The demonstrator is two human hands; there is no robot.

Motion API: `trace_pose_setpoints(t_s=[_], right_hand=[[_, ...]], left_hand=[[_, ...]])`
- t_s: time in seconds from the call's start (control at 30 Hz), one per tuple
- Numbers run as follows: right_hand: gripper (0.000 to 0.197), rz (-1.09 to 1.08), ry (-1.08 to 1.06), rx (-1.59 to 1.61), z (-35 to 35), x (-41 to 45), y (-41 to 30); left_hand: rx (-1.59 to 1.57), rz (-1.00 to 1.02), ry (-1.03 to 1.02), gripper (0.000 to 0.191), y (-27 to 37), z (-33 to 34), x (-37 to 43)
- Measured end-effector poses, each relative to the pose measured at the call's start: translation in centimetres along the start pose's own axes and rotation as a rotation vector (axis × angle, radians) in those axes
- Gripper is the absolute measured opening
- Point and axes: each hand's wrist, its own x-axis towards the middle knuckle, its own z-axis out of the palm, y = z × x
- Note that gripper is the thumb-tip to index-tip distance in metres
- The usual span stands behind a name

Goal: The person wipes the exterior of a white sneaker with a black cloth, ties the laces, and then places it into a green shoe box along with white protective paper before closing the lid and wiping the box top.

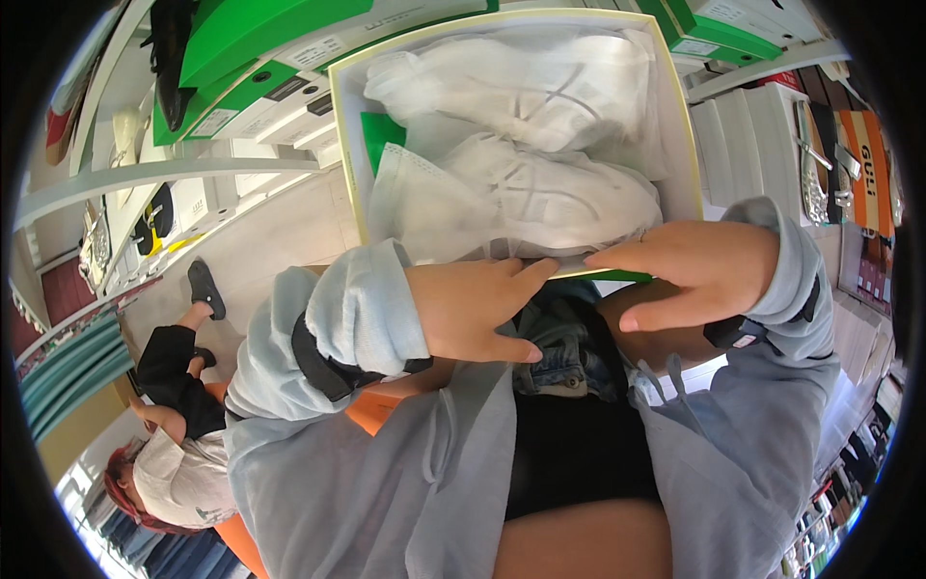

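Observation:
An uncovered shoe box [678, 166] with a pale yellow rim is directly before me. Inside lie two shoes, a far shoe [535, 87] and a near shoe [550, 192], each wrapped in thin white tissue-like material that lets strap or seam lines show through. A bit of green [382, 137] shows at the box's left inner side. My left hand [481, 307] lies at the near rim, fingertips over the edge and thumb apart. My right hand [687, 268] rests at the same rim further right, fingers towards the near shoe, thumb hanging free. The box's underside is hidden.
Green and white shoe boxes [246, 108] fill shelving at the upper left, with a black shoe [172, 79] hanging over them. White boxes [752, 148] stand at right beside displayed sandals [817, 166]. A seated person [177, 449] is at lower left, one foot out on the tiled floor [289, 224].

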Motion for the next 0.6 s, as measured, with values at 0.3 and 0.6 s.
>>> trace_pose_setpoints(t_s=[0.3,0.6], right_hand=[[0.068,0.071,0.096,-0.159,3.3,2.6,1.3],[0.058,0.039,0.135,-0.202,3.6,3.1,2.0]], left_hand=[[0.094,-0.120,0.278,0.030,0.2,-6.5,-4.8],[0.348,-0.196,0.175,0.031,-1.4,-3.1,-5.9]])
